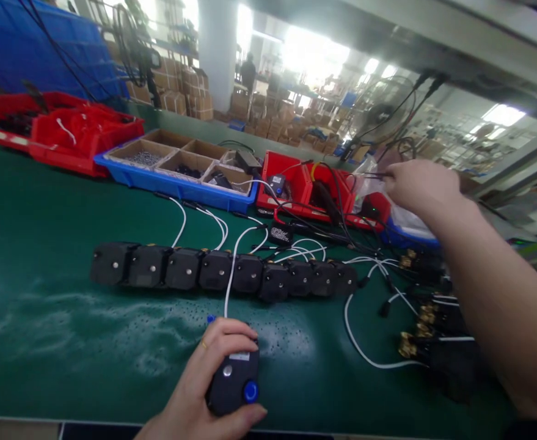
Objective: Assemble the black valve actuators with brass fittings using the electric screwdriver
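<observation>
My left hand (204, 385) grips a small black motor unit (234, 382) with a blue knob and a white cable, near the front edge of the green bench. My right hand (417, 183) reaches far right toward a clear plastic bag (369, 177) by the red bins; its fingers are pinched on thin dark wires. A row of several black motor units (222, 269) with white cables lies across the middle of the bench. More black units with brass fittings (433, 330) lie under my right forearm.
A blue tray (167, 183) with cardboard compartments of small parts stands at the back. Red bins sit at the back left (57, 128) and centre right (305, 189). Black cables hang from above. Cardboard boxes and a person stand far behind.
</observation>
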`<state>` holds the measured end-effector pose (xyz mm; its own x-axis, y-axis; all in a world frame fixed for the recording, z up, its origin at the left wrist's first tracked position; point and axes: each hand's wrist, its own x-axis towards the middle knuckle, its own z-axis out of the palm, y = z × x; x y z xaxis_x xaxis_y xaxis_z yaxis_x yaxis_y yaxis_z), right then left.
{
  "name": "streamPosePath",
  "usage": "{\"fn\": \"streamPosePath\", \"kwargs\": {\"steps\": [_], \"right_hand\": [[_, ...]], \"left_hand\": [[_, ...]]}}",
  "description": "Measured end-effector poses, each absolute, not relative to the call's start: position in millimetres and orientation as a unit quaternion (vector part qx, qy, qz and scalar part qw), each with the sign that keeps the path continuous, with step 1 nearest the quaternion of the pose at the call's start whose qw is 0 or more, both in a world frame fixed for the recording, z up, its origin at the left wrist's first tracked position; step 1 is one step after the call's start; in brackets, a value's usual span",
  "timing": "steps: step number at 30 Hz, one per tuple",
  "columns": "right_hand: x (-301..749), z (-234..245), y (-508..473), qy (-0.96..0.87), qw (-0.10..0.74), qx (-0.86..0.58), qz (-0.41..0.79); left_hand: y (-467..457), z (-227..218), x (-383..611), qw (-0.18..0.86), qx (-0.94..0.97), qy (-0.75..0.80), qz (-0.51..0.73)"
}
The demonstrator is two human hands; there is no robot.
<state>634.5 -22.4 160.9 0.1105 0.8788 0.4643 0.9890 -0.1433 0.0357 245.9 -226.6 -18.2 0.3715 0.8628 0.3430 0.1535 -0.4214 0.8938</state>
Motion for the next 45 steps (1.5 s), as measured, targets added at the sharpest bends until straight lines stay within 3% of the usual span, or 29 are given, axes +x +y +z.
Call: {"fn": "streamPosePath", "kwargs": {"steps": [4,5,7,9,11,14,17,28,39,45], "right_hand": [[574,134,-140,-0.668,0.209,-0.696,-0.159],[556,119,-169,-0.675,0.314,-0.663,-0.074],[522,85,-221,-0.677,0.358,-0.643,0.002],[493,51,-260,-0.606,0.442,-0.643,0.151],[473,24,-287,-0.525,0.464,-0.656,0.279],[453,4,-310,-0.486,0.488,-0.641,0.339],[441,5,-317,-0.552,0.497,-0.600,0.298],[441,19,-317,-0.672,0.393,-0.602,0.177],[437,15,-310,-0.717,0.351,-0.600,0.054],[438,31,-304,-0.739,0.304,-0.597,-0.071]], "left_hand": [[-227,-19,242,0.408,0.731,0.344,0.425],[-227,-18,242,0.407,0.734,0.336,0.428],[-225,-16,243,0.404,0.740,0.319,0.434],[-223,-14,243,0.399,0.746,0.305,0.437],[-222,-11,244,0.392,0.755,0.295,0.435],[-221,-7,243,0.373,0.770,0.287,0.431],[-220,-3,243,0.355,0.784,0.285,0.422],[-216,-3,240,0.365,0.800,0.298,0.371],[-214,0,242,0.333,0.811,0.297,0.378],[-213,7,249,0.323,0.808,0.311,0.382]]}}
